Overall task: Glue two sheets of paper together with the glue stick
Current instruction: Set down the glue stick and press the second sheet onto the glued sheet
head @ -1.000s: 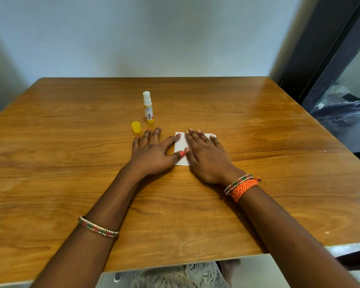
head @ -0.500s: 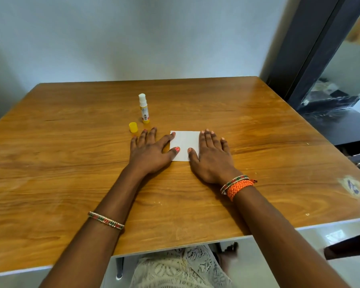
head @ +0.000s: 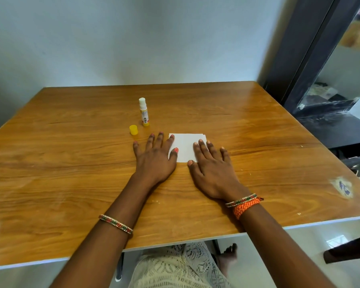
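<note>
Pressing down: both palms lie flat on the bench point(head: 71, 183), nothing gripped in either. Landmark for everything below is the white paper point(head: 185, 146).

Nearest, at the paper's near-left corner, the left hand point(head: 154, 161) rests mostly on bare wood; fingers spread wide, thumb and forefinger just overlapping the paper's left edge. At its near-right corner, the right hand point(head: 214, 173) lies flat too, fingers point(head: 202, 148) splayed and covering the right part of the sheet, thumb touching the near edge.

The paper itself lies flat between the hands. A thin second edge shows along its far-right corner, so the two sheets look stacked with a slight offset. Whether glue sits between them cannot be told.

Beyond the paper to its far-left: the yellow cap point(head: 133, 129), standing apart and off the stick. Just past that, the glue stick point(head: 144, 112) stands upright, uncapped, white tip exposed.

Judgement: this reads as the pressing or smoothing step, near the end.

Risks from here:
- Top sheet sliding under uneven palm pressure, which would widen the offset before the bond sets.
- Squeezed-out glue tacking the sheets to the bench, or to a fingertip on lift-off.
- A careless left-hand withdrawal knocking the upright stick or rolling the cap.
- Open tip drying if left uncapped.
</note>
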The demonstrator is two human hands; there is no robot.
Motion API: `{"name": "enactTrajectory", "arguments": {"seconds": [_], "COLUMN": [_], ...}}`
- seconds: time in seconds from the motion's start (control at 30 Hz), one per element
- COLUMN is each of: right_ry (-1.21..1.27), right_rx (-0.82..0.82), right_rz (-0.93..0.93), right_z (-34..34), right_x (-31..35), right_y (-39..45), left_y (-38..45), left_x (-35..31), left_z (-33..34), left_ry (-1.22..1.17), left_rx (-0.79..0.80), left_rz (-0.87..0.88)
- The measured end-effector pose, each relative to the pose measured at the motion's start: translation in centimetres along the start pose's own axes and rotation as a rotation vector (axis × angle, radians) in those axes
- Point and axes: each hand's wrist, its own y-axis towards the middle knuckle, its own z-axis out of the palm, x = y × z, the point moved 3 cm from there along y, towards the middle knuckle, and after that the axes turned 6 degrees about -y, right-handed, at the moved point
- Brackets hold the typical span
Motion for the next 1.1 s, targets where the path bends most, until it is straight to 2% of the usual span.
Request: {"name": "enactTrajectory", "arguments": {"seconds": [0.37,0.8,1.1], "right_ry": [0.026,0.081,0.105], "right_rx": [0.001,-0.056,-0.061], "right_rz": [0.071,0.039,0.031], "right_z": [0.1,0.1,0.2], "right_x": [0.6,0.1,-0.3], "right_y": [4.6,7.4,8.4], "left_y": [-0.2,2.2,4.7], "left_x": [0.1,-0.3,-1.0], "left_z": [0.0,0.3,0.0], "left_ry": [-0.022,-0.062,-0.021], "left_rx": [-0.043,-0.100,-0.264], "left_rz": [-0.008,-0.012,0.010]}}
